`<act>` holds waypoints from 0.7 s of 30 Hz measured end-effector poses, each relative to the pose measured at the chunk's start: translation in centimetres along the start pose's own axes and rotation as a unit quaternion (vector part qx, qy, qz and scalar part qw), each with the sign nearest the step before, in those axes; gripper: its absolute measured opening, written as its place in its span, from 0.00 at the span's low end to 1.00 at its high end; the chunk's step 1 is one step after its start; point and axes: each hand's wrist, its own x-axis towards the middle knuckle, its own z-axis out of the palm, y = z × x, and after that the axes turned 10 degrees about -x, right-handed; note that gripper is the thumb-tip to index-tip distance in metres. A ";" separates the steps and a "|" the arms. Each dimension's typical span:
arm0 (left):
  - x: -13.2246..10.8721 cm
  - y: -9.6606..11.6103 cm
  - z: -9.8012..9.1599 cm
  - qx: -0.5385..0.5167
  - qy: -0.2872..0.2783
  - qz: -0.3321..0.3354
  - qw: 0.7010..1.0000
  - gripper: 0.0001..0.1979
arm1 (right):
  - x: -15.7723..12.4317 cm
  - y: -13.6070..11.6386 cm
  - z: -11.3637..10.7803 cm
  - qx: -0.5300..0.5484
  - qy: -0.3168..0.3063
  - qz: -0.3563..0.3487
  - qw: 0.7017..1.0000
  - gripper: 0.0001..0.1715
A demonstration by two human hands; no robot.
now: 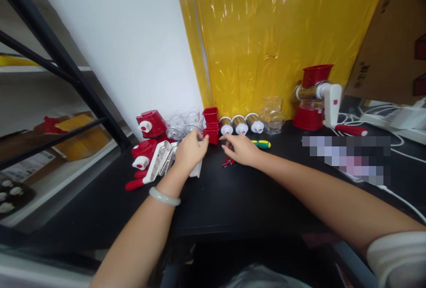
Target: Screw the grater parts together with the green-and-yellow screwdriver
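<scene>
On black tabletop [213, 203] — red hoppers [211, 126] best steadied low; right hand [243, 149] seen with fingers parted, nothing between; left hand [192, 151] half-curled — hold cannot be told.

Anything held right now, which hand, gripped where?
Right hand: nothing seen held, thumb and fingers parted. Left hand: can't tell; its thumb overlaps the edge of the red hoppers, but no clear grip shows.

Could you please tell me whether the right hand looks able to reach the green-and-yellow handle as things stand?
Probably yes: the right hand is very near the green-and-yellow handle, and nothing seems to cover its visible end, though the hand hides the rest from view.
</scene>
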 end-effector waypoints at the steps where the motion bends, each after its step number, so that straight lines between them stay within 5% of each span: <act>1: 0.3 -0.2 -0.2 -0.036 0.035 -0.012 0.999 0.17 | 0.3 0.3 -0.4 -0.011 0.028 0.001 1.000 0.14; 4: 1.1 -1.0 -0.7 -0.125 0.146 -0.022 0.981 0.19 | 1.2 2.3 -2.2 -0.082 0.174 0.075 0.979 0.14; 9: 2.0 -2.5 -0.2 -0.201 0.244 -0.008 0.949 0.17 | 1.7 7.0 -4.1 -0.129 0.386 0.310 0.859 0.33; 17: 1.8 -2.4 0.6 -0.207 0.212 0.018 0.955 0.16 | 0.7 11.2 -2.8 -0.077 0.322 0.522 0.786 0.56; 21: 1.3 -1.6 0.9 -0.224 0.184 0.058 0.955 0.15 | 0.4 12.2 -2.8 -0.026 0.262 0.564 0.783 0.58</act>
